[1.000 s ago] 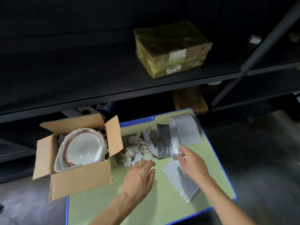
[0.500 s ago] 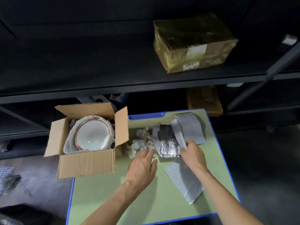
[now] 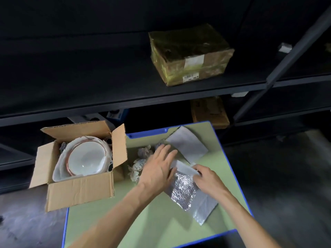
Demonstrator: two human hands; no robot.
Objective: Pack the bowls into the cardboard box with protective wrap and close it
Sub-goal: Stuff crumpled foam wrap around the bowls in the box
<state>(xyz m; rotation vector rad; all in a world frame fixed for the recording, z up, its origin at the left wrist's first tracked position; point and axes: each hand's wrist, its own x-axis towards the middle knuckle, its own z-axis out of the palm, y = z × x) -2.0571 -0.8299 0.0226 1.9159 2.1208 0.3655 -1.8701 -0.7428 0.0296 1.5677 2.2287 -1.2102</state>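
Note:
An open cardboard box (image 3: 80, 192) sits at the left edge of the green table (image 3: 143, 226). White bowls with a red rim (image 3: 86, 158) lie stacked in it on white wrap. My right hand (image 3: 208, 181) pinches the folded edge of a silver foil wrap sheet (image 3: 182, 192) that lies over a bubble wrap sheet (image 3: 206, 210). My left hand (image 3: 157, 167) is spread flat, fingers apart, over the foil sheet's left edge and beside the crumpled paper balls (image 3: 139, 163).
A grey wrap sheet (image 3: 188, 144) lies at the table's far right corner. Dark shelving stands behind, with a taped brown package (image 3: 189, 54) on the upper shelf and another box (image 3: 209, 111) below. Grey floor surrounds the table.
My right hand has pulled the silver foil sheet nearer, onto the bubble wrap sheet. My left hand has slid forward and to the right onto its edge. The camera view has shifted.

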